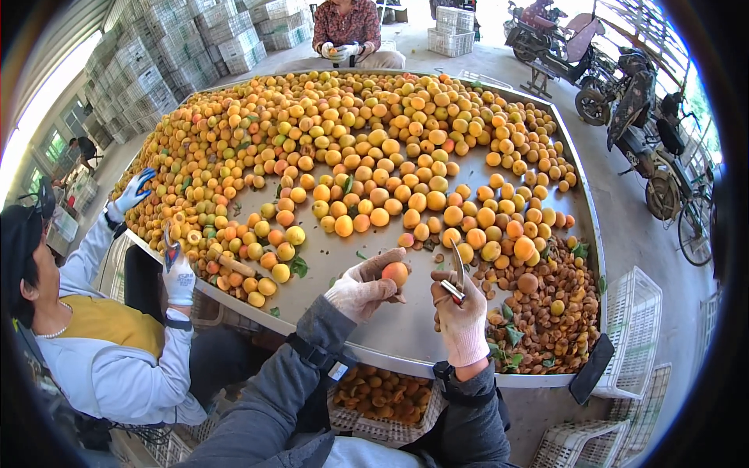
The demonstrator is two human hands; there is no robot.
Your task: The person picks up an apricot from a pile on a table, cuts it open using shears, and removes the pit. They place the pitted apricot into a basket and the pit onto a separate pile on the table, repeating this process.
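Note:
My left hand [355, 292], in a soiled white glove, is closed around an orange-red apricot [395, 273] just above the metal table. To its right, my gloved right hand [464, 324] grips a small curved-blade knife [458, 269], its blade pointing up and apart from the apricot. Beyond both hands spreads a large heap of whole apricots [374, 148] in yellow, orange and some green. Beside my right hand lies a pile of brown pits and scraps [538, 327] with green leaves mixed in.
The steel table [312, 300] has a raised rim. Below its near edge sits a crate of split apricots [382, 394]. White crates [632, 327] stand at the right. A co-worker [117, 335] works at the left, another person [347, 35] sits at the far side. Scooters [554, 39] are parked behind.

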